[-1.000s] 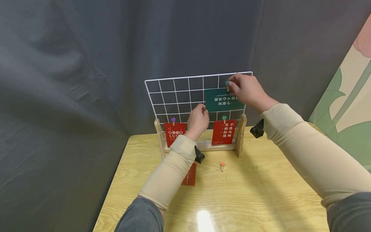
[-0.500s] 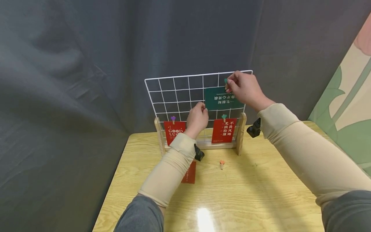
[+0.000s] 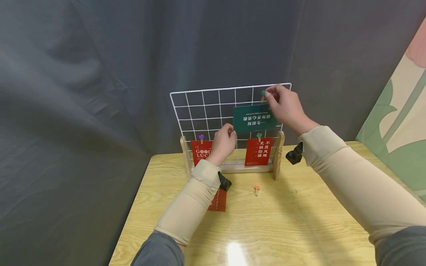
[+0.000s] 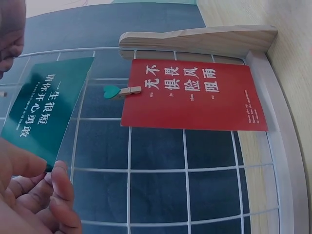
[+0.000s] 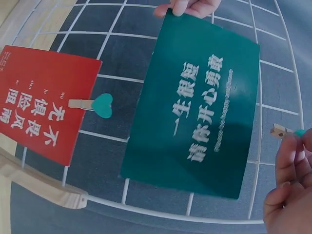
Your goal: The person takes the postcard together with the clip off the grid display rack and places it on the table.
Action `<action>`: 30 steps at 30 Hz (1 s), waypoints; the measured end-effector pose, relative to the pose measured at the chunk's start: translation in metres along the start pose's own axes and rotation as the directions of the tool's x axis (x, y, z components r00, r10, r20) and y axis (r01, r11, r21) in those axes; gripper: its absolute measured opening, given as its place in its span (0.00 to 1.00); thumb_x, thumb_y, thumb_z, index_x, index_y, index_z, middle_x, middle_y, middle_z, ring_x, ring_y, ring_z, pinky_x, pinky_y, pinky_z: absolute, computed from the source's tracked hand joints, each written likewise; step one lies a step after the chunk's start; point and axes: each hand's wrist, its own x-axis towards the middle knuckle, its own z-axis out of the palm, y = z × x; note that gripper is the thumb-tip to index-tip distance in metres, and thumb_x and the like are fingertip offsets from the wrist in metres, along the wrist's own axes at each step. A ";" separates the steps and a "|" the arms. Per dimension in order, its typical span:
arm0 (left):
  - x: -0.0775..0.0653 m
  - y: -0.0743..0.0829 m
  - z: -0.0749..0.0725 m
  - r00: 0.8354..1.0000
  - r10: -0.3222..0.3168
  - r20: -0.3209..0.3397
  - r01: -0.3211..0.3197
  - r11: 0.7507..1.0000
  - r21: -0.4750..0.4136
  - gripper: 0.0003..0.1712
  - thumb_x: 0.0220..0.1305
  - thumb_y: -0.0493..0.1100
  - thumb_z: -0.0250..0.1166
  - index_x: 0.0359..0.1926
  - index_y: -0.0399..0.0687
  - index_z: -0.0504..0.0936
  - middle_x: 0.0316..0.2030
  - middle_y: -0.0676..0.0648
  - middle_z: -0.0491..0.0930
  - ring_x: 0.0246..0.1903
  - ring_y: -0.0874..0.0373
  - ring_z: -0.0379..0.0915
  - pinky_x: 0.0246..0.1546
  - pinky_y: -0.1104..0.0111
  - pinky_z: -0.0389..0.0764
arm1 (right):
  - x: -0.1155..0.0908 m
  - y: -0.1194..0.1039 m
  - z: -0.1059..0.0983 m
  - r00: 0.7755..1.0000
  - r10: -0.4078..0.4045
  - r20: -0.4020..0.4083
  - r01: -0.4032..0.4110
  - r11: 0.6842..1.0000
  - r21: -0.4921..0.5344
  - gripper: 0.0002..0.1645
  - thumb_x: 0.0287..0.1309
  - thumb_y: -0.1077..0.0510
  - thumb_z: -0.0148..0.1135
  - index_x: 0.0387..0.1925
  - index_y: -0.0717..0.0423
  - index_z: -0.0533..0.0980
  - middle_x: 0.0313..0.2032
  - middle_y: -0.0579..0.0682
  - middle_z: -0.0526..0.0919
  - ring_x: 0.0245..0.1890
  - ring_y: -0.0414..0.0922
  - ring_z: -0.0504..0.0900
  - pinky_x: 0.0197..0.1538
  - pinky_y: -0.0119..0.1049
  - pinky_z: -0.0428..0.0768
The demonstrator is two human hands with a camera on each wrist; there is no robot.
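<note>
My left hand (image 3: pixel 224 143) pinches the lower left corner of a green card (image 3: pixel 254 119) with white lettering that reads upside down in the head view. The card lies over the upper right of a white wire grid (image 3: pixel 203 105) on a wooden stand. In my right hand (image 3: pixel 286 107) is a wooden clothespin (image 5: pixel 278 130) with a green heart, pinched between thumb and fingers. The right wrist view shows this clothespin apart from the card, just beyond its edge. Below hangs a red card (image 3: pixel 259 152), clipped by another green-heart clothespin (image 4: pixel 123 91).
A red "GOOD LUCK" card (image 3: pixel 199 149) hangs at the grid's lower left under a purple-heart clothespin (image 3: pixel 201 138). On the wooden table (image 3: pixel 283 221) lie an orange-heart clothespin (image 3: pixel 256 190) and another red card (image 3: pixel 218 201), partly hidden by my left sleeve.
The green card has shifted slightly down and left with my left hand and now hangs a little tilted. My right hand has moved the clothespin slightly right, off the card's edge.
</note>
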 end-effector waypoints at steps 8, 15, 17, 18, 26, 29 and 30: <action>-0.007 -0.001 -0.004 1.000 0.006 -0.001 -0.007 0.998 -0.055 0.07 0.78 0.39 0.55 0.48 0.41 0.77 0.37 0.46 0.77 0.33 0.55 0.70 0.37 0.65 0.72 | -0.006 0.007 -0.001 1.000 0.010 -0.016 -0.010 1.000 0.000 0.25 0.80 0.49 0.48 0.62 0.65 0.73 0.39 0.60 0.77 0.36 0.53 0.73 0.39 0.45 0.71; -0.013 -0.009 -0.010 1.000 0.019 -0.020 -0.021 0.997 -0.074 0.08 0.78 0.38 0.55 0.50 0.38 0.78 0.44 0.41 0.80 0.30 0.55 0.67 0.38 0.63 0.72 | -0.012 0.011 0.004 1.000 0.013 -0.011 -0.013 1.000 0.010 0.24 0.80 0.50 0.48 0.62 0.65 0.74 0.39 0.60 0.76 0.36 0.53 0.71 0.38 0.43 0.70; -0.015 -0.012 -0.013 1.000 0.015 -0.020 -0.017 0.996 -0.085 0.09 0.78 0.37 0.55 0.50 0.37 0.78 0.46 0.40 0.81 0.26 0.57 0.65 0.36 0.63 0.71 | -0.012 0.012 0.006 1.000 0.000 -0.010 0.000 1.000 0.010 0.23 0.81 0.51 0.48 0.61 0.65 0.74 0.39 0.60 0.77 0.36 0.53 0.71 0.38 0.42 0.70; -0.015 -0.013 -0.014 1.000 0.010 -0.019 -0.012 0.996 -0.091 0.08 0.78 0.37 0.55 0.50 0.38 0.78 0.46 0.40 0.81 0.24 0.57 0.64 0.35 0.64 0.71 | -0.013 0.012 0.007 1.000 -0.006 -0.009 0.007 1.000 0.009 0.23 0.80 0.51 0.48 0.61 0.66 0.74 0.40 0.60 0.77 0.36 0.53 0.71 0.38 0.42 0.70; -0.020 -0.025 -0.021 0.999 -0.010 -0.044 0.006 0.996 -0.090 0.05 0.76 0.36 0.56 0.45 0.38 0.76 0.39 0.42 0.79 0.26 0.58 0.66 0.35 0.64 0.72 | -0.020 0.016 0.014 1.000 -0.007 0.009 0.006 1.000 0.024 0.22 0.80 0.53 0.50 0.61 0.67 0.73 0.41 0.62 0.79 0.37 0.54 0.72 0.40 0.45 0.71; -0.020 -0.028 -0.025 0.998 -0.026 -0.055 0.022 0.997 -0.077 0.05 0.76 0.36 0.56 0.46 0.38 0.77 0.39 0.42 0.79 0.27 0.57 0.66 0.36 0.63 0.71 | -0.023 0.019 0.015 1.000 -0.010 0.000 0.010 1.000 0.027 0.21 0.80 0.54 0.50 0.60 0.67 0.74 0.40 0.61 0.78 0.35 0.54 0.71 0.39 0.45 0.70; -0.021 -0.029 -0.026 0.998 -0.030 -0.057 0.026 0.997 -0.075 0.05 0.77 0.36 0.56 0.46 0.38 0.77 0.39 0.42 0.79 0.26 0.57 0.66 0.36 0.63 0.70 | -0.024 0.019 0.015 1.000 -0.012 -0.002 0.012 1.000 0.026 0.21 0.80 0.54 0.50 0.60 0.66 0.74 0.39 0.61 0.78 0.35 0.54 0.71 0.39 0.45 0.70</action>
